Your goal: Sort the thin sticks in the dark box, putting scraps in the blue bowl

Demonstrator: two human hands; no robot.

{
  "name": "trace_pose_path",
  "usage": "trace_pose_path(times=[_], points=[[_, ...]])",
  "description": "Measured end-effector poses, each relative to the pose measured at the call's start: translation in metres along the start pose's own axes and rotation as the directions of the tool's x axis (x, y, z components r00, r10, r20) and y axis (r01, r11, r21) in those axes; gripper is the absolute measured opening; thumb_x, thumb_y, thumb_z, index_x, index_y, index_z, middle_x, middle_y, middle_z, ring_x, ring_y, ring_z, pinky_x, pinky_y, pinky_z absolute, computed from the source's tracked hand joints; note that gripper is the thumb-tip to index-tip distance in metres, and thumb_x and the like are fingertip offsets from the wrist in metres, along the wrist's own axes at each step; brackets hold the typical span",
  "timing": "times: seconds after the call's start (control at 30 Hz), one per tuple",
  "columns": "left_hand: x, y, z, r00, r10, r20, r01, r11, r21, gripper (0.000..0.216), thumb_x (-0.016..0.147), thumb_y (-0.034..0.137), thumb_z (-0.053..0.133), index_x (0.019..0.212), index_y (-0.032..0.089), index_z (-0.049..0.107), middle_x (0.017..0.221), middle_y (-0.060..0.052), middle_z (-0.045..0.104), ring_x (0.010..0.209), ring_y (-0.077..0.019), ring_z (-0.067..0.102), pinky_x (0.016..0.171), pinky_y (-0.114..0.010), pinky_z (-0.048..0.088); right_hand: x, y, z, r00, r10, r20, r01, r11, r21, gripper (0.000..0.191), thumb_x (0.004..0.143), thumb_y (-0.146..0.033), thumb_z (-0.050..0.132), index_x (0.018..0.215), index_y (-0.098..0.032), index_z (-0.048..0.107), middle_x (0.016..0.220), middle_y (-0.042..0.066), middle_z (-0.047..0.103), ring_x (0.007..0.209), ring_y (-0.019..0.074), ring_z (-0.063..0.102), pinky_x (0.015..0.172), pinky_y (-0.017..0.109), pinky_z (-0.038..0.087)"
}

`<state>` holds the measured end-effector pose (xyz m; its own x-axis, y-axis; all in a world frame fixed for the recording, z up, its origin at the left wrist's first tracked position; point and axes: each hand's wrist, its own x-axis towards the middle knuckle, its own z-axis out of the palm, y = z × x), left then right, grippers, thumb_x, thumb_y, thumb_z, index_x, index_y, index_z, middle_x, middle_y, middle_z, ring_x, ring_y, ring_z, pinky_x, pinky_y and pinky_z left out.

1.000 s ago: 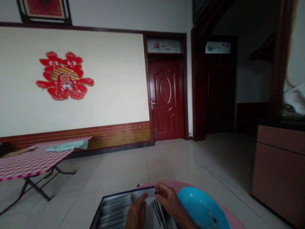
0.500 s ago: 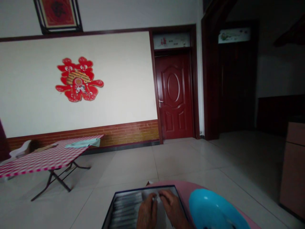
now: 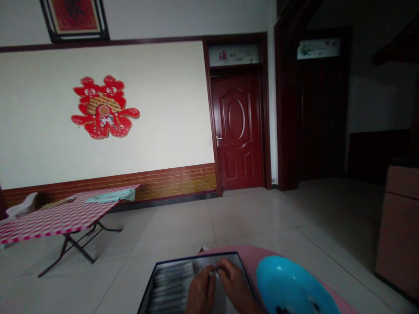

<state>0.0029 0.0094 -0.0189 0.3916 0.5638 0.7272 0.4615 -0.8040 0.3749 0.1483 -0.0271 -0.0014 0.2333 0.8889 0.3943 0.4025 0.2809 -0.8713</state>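
Looking down on a pink rounded surface [image 3: 262, 256] with a dark-rimmed flat tray [image 3: 196, 255] lying on it, packed with rows of slim grey strips [image 3: 170, 288]. Turquoise plastic bowl [image 3: 291, 288] sits just right of the tray. Red-checked folding table [image 3: 62, 216] stands well off to the left. Left hand [image 3: 200, 294] and right hand [image 3: 235, 288] are both over the tray, fingers closed together, pinching a small pale item [image 3: 213, 272], too small to identify.
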Motion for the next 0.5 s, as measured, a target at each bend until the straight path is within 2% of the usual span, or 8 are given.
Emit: trace_pose_path(times=[0.13, 0.3, 0.5], points=[[0.0010, 0.0008, -0.0022, 0.999, 0.042, 0.004, -0.043, 0.998, 0.048, 0.031, 0.095, 0.025, 0.039, 0.111, 0.023, 0.066, 0.096, -0.006, 0.075, 0.084, -0.0180, 0.072, 0.073, -0.025, 0.057, 0.0000, -0.0022, -0.0003, 1.000, -0.025, 0.009, 0.025, 1.000, 0.005, 0.026, 0.077, -0.026, 0.046, 0.087, -0.021, 0.070, 0.091, 0.008, 0.072, 0.089, 0.0229, 0.066, 0.083, 0.034, 0.050], [0.0021, -0.0060, -0.0024, 0.992, 0.118, -0.049, -0.103, 0.966, 0.238, 0.031, 0.098, 0.029, 0.039, 0.103, 0.024, 0.069, 0.077, -0.004, 0.071, 0.070, -0.0183, 0.067, 0.063, -0.027, 0.053, 0.0002, -0.0061, -0.0013, 0.998, -0.050, 0.033, 0.049, 0.999, 0.014, 0.028, 0.077, -0.024, 0.046, 0.086, -0.020, 0.071, 0.089, 0.008, 0.072, 0.088, 0.0225, 0.066, 0.082, 0.034, 0.050], [0.0076, 0.0010, -0.0087, 0.977, 0.209, -0.049, -0.178, 0.915, 0.361, 0.032, 0.099, 0.024, 0.034, 0.101, 0.023, 0.066, 0.071, -0.002, 0.062, 0.066, -0.0177, 0.059, 0.064, -0.029, 0.046, 0.0001, -0.0059, -0.0020, 0.998, -0.009, 0.055, 0.004, 0.996, 0.088, 0.029, 0.075, -0.024, 0.047, 0.089, -0.019, 0.072, 0.093, 0.008, 0.074, 0.092, 0.0223, 0.066, 0.087, 0.035, 0.048]])
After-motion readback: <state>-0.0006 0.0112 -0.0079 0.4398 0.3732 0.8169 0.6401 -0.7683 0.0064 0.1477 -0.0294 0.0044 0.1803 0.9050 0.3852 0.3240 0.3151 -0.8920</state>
